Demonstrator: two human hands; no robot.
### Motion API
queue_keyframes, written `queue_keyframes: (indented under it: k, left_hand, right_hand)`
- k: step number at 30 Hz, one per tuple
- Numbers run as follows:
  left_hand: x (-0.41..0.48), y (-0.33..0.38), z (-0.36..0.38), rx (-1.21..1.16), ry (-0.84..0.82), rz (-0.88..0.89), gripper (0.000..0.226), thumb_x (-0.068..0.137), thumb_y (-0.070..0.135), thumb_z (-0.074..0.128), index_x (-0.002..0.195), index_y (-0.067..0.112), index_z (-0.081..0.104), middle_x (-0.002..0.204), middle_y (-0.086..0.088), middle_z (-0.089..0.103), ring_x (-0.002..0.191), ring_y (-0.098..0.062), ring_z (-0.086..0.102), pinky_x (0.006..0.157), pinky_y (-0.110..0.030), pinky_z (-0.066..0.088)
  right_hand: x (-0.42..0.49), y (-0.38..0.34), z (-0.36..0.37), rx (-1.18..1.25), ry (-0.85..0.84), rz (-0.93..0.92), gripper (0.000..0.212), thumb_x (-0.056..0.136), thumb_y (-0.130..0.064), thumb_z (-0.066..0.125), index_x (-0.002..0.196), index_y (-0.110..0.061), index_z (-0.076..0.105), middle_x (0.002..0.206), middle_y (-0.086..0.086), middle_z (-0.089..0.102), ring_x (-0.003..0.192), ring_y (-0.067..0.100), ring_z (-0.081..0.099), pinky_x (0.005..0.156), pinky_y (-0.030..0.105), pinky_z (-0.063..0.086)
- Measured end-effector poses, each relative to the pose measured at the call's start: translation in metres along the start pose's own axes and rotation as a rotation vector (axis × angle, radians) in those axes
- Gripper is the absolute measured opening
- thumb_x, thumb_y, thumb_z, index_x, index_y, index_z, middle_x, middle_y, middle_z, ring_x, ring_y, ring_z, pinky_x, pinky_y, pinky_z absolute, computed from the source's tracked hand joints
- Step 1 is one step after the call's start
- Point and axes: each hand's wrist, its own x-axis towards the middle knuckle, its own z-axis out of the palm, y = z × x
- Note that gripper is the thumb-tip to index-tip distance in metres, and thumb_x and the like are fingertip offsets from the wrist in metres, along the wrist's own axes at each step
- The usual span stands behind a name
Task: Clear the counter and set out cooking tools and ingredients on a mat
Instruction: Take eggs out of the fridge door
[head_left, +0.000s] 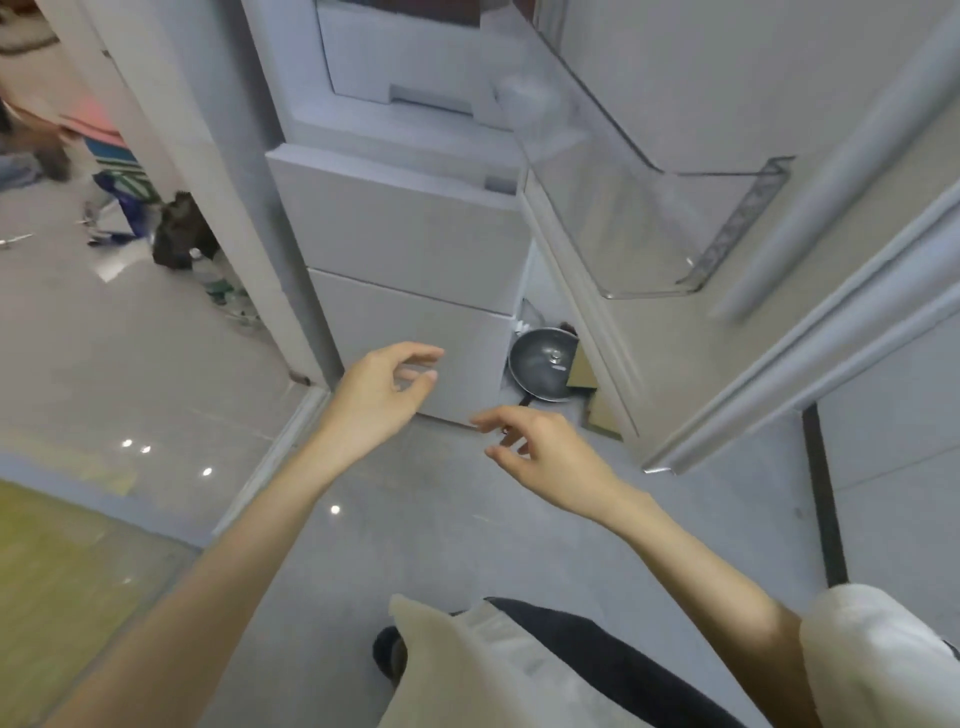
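Observation:
I stand in front of an open fridge (405, 218) with two closed white drawer fronts below its upper compartment. My left hand (382, 387) hovers before the lower drawer (415, 338), fingers relaxed and slightly curled, holding nothing. My right hand (540, 449) reaches forward near the drawer's bottom right corner, fingers loosely spread and empty. A dark round pan (540, 364) with a black handle stands on the floor in the gap to the right of the drawers, just beyond my right hand.
The fridge door (675, 218) is swung open at the right, with a clear door shelf (649, 249). Brown cardboard pieces (584, 371) lean beside the pan. Bags and clutter (176, 234) lie on the floor at the left. A yellow-green mat (57, 566) covers the floor at lower left.

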Motion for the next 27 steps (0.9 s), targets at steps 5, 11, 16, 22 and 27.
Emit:
queue_keyframes:
  k: [5,11,16,22,27]
  left_hand:
    - [0.047,-0.008,-0.049,0.017,-0.073,0.071,0.025,0.09,0.013,0.058,0.114,0.02,0.065,0.105,0.014,0.064,0.1,-0.008,0.064,0.092,-0.026,0.048]
    - [0.115,-0.013,-0.093,-0.012,-0.144,0.227,0.027,0.092,0.01,0.056,0.117,0.015,0.064,0.109,0.009,0.064,0.096,-0.004,0.059,0.085,-0.009,0.04]
    - [0.169,0.0,-0.115,-0.074,-0.255,0.393,0.028,0.091,0.01,0.056,0.116,0.02,0.064,0.106,0.011,0.064,0.094,-0.005,0.059,0.079,-0.005,0.04]
    - [0.21,0.028,-0.151,-0.096,-0.444,0.645,0.029,0.09,0.012,0.056,0.114,0.024,0.065,0.102,0.014,0.065,0.084,0.006,0.059,0.073,0.003,0.039]
    - [0.231,0.064,-0.18,-0.134,-0.523,0.82,0.031,0.089,0.011,0.054,0.116,0.024,0.064,0.111,0.013,0.065,0.094,-0.003,0.06,0.08,-0.005,0.043]
  right_hand:
    - [0.051,-0.034,0.003,0.025,0.08,0.071,0.033,0.09,-0.017,0.058,0.122,-0.023,0.06,0.116,-0.009,0.064,0.086,0.006,0.061,0.079,0.018,0.048]
    - [0.086,-0.069,-0.008,-0.001,0.242,0.166,0.033,0.092,-0.022,0.057,0.124,-0.028,0.057,0.117,-0.012,0.063,0.094,0.005,0.06,0.082,0.021,0.047]
    - [0.107,-0.103,-0.018,-0.007,0.454,0.272,0.031,0.091,-0.019,0.057,0.121,-0.026,0.059,0.114,-0.014,0.064,0.086,-0.002,0.061,0.079,0.016,0.048]
    - [0.131,-0.16,-0.026,-0.046,0.728,0.438,0.031,0.089,-0.012,0.059,0.118,-0.024,0.062,0.111,-0.015,0.065,0.088,0.001,0.061,0.082,0.029,0.051]
    - [0.136,-0.209,-0.038,-0.091,0.91,0.513,0.029,0.091,-0.015,0.06,0.118,-0.026,0.061,0.109,-0.014,0.065,0.09,0.006,0.062,0.082,0.029,0.051]
